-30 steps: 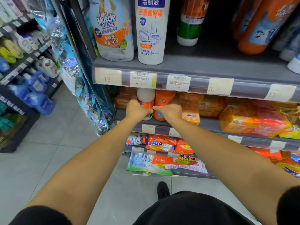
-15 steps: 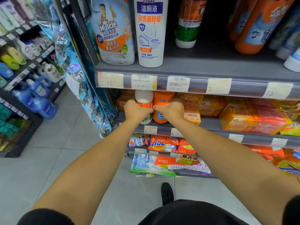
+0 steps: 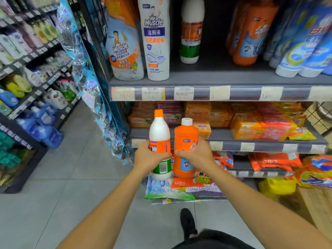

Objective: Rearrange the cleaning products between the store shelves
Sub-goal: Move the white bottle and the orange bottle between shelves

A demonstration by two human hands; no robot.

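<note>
Left hand [image 3: 150, 159]: fingers wrapped round the label band of a tall white plastic bottle with orange cap [image 3: 159, 133]; bottle upright, long axis vertical, resting on no shelf
Right hand [image 3: 195, 155]: grasping a shorter orange plastic bottle with white cap [image 3: 186, 141], also upright, just beside the white one
Both bottles: held in front of the grey metal middle shelf [image 3: 220, 136]
Grey upper shelf [image 3: 224, 78]: bare gap above and right of the hands, next to a similar white bottle [image 3: 191, 33]; right hand judged the nearer
</note>
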